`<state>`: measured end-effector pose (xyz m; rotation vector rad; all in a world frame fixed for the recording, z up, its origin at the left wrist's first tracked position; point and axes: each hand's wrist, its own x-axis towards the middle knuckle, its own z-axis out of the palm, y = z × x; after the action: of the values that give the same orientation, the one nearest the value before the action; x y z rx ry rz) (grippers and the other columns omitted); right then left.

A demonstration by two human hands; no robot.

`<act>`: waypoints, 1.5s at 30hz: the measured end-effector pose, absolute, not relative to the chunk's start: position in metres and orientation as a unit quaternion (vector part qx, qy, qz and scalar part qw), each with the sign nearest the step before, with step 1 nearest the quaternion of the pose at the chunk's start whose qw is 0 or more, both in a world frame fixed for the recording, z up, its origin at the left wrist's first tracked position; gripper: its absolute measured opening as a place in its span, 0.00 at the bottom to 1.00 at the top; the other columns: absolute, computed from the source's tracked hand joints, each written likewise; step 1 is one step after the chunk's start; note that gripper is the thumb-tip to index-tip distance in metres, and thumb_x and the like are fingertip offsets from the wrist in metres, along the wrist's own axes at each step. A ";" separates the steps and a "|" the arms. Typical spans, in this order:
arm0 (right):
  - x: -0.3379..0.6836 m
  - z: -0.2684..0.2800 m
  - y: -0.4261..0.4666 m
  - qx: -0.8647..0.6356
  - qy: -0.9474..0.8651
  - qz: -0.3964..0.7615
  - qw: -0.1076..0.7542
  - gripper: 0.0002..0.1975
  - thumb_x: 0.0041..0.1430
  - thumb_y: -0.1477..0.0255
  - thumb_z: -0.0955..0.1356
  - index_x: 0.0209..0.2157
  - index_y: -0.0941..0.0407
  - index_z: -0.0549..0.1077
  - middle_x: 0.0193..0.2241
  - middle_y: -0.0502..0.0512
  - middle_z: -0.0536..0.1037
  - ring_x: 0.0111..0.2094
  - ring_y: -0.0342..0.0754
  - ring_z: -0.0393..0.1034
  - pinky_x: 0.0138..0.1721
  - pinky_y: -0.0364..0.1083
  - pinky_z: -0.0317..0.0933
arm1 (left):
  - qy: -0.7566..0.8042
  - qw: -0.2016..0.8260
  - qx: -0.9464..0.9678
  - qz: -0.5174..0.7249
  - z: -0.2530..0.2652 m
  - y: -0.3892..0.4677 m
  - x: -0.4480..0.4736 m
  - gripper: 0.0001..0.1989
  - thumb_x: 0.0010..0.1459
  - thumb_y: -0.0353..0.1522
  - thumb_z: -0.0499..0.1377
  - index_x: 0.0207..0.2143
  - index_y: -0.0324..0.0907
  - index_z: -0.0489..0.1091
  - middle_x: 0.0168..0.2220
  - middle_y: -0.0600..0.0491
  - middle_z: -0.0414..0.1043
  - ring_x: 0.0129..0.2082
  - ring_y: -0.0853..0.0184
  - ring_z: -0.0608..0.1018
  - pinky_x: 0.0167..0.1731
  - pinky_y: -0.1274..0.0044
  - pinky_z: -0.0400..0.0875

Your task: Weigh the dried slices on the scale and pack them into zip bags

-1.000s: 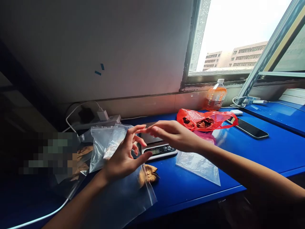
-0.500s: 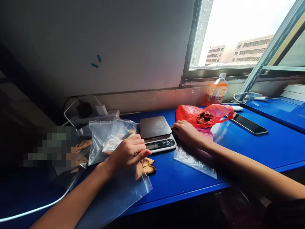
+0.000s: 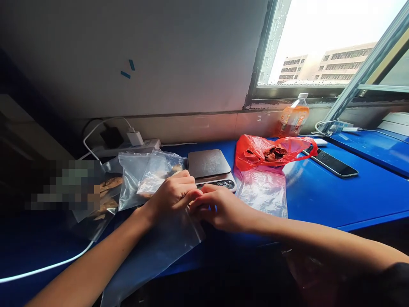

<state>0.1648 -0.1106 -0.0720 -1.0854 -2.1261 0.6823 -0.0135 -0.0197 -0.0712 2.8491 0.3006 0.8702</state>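
Note:
My left hand [image 3: 176, 192] is closed just in front of the kitchen scale [image 3: 209, 163], over a clear zip bag [image 3: 159, 256]. Dried brown slices poked out beneath its fingers a moment ago; now my right hand [image 3: 220, 209] covers them. The right fingers are bent and pinched against the left fingertips, and what lies between them is hidden. Nothing rests on the scale's dark plate, and its display is mostly covered by the hands. More clear zip bags [image 3: 132, 179] lie left of the scale, one with pale pieces inside.
A red plastic bag [image 3: 252, 157] holding dark reddish dried pieces sits right of the scale, with a clear bag [image 3: 263, 192] before it. Behind are an orange drink bottle [image 3: 294, 116] and a phone [image 3: 334, 162]. A power strip [image 3: 147, 147] and white cable [image 3: 47, 268] are at left.
My right hand has moved left and toward me, from beside the red bag and scale to my left hand. The left hand stays put. The view has shifted slightly.

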 end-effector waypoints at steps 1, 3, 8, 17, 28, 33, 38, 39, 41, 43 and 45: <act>0.164 -0.073 -0.110 -0.400 -0.810 0.268 0.334 0.07 0.57 0.78 0.68 0.36 0.55 0.78 0.34 0.52 0.72 0.35 0.42 0.69 0.37 0.41 0.63 | 0.099 0.074 0.947 0.297 -0.070 -0.020 -0.014 0.29 0.71 0.42 0.41 0.20 0.41 0.65 0.20 0.53 0.62 0.26 0.66 0.64 0.29 0.73 0.60; 0.166 -0.074 -0.110 -0.418 -0.780 0.272 0.378 0.07 0.58 0.75 0.67 0.39 0.56 0.75 0.40 0.55 0.72 0.40 0.44 0.69 0.41 0.43 0.64 | 0.103 0.077 0.942 0.309 -0.067 -0.021 -0.014 0.28 0.71 0.42 0.41 0.20 0.41 0.64 0.20 0.53 0.61 0.25 0.66 0.64 0.29 0.73 0.60; 0.171 -0.072 -0.118 -0.512 -0.711 0.308 0.371 0.08 0.59 0.71 0.67 0.41 0.55 0.70 0.41 0.55 0.76 0.40 0.46 0.71 0.43 0.47 0.64 | 0.128 0.084 0.934 0.323 -0.060 -0.024 -0.014 0.27 0.70 0.42 0.44 0.19 0.42 0.60 0.19 0.54 0.60 0.26 0.66 0.64 0.30 0.73 0.60; 0.153 -0.070 -0.113 -0.467 -0.638 0.474 0.388 0.05 0.55 0.77 0.67 0.35 0.56 0.71 0.34 0.52 0.76 0.38 0.45 0.71 0.42 0.46 0.64 | 0.117 0.051 0.928 0.349 -0.062 -0.027 -0.010 0.26 0.70 0.39 0.44 0.19 0.42 0.62 0.19 0.54 0.61 0.26 0.66 0.64 0.30 0.73 0.60; 0.155 -0.062 -0.118 -0.395 -0.664 0.422 0.474 0.13 0.54 0.71 0.70 0.42 0.54 0.68 0.39 0.52 0.75 0.43 0.46 0.71 0.48 0.49 0.65 | 0.263 0.041 0.855 0.445 -0.038 -0.029 -0.018 0.30 0.68 0.48 0.44 0.15 0.43 0.57 0.16 0.54 0.59 0.23 0.67 0.65 0.27 0.72 0.62; 0.165 -0.039 -0.111 -0.437 -0.703 0.191 0.528 0.11 0.55 0.79 0.64 0.39 0.53 0.71 0.32 0.51 0.75 0.40 0.45 0.69 0.41 0.46 0.67 | 0.331 0.065 0.824 0.455 -0.007 -0.015 -0.028 0.27 0.65 0.46 0.51 0.16 0.42 0.59 0.21 0.54 0.61 0.24 0.68 0.66 0.25 0.73 0.62; 0.175 -0.027 -0.088 -0.428 -0.645 0.200 0.601 0.08 0.53 0.77 0.65 0.37 0.53 0.68 0.33 0.50 0.75 0.34 0.43 0.71 0.37 0.45 0.68 | 0.273 0.279 0.829 0.401 0.016 0.002 -0.032 0.08 0.60 0.37 0.59 0.34 0.42 0.67 0.33 0.56 0.68 0.36 0.68 0.74 0.37 0.76 0.71; 0.176 -0.028 -0.083 -0.424 -0.632 0.213 0.613 0.08 0.53 0.76 0.65 0.37 0.53 0.67 0.32 0.50 0.74 0.33 0.42 0.71 0.36 0.45 0.68 | 0.259 0.338 0.816 0.392 0.017 0.004 -0.032 0.07 0.60 0.35 0.59 0.38 0.42 0.66 0.36 0.57 0.68 0.40 0.67 0.75 0.39 0.76 0.72; 0.178 -0.034 -0.076 -0.421 -0.606 0.229 0.635 0.08 0.53 0.75 0.65 0.37 0.53 0.66 0.30 0.49 0.74 0.31 0.42 0.71 0.35 0.44 0.68 | 0.255 0.411 0.776 0.406 0.013 0.008 -0.031 0.09 0.60 0.32 0.58 0.43 0.43 0.66 0.41 0.58 0.67 0.42 0.68 0.75 0.39 0.77 0.74; 0.179 -0.041 -0.072 -0.418 -0.589 0.229 0.652 0.08 0.54 0.74 0.65 0.38 0.53 0.66 0.32 0.49 0.74 0.31 0.41 0.71 0.35 0.44 0.68 | 0.278 0.435 0.728 0.451 0.005 0.010 -0.029 0.13 0.55 0.32 0.62 0.43 0.43 0.67 0.42 0.57 0.68 0.41 0.69 0.75 0.39 0.78 0.75; 0.179 -0.049 -0.072 -0.413 -0.583 0.235 0.659 0.07 0.55 0.72 0.66 0.37 0.54 0.67 0.34 0.51 0.75 0.32 0.42 0.72 0.36 0.45 0.69 | 0.314 0.454 0.687 0.472 -0.004 0.010 -0.027 0.16 0.50 0.32 0.67 0.41 0.41 0.68 0.39 0.55 0.71 0.38 0.69 0.76 0.39 0.76 0.75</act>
<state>0.1792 -0.0721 -0.0489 -0.9356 -1.3190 0.5320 -0.0274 0.0096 -0.0036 1.6958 0.7741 1.1656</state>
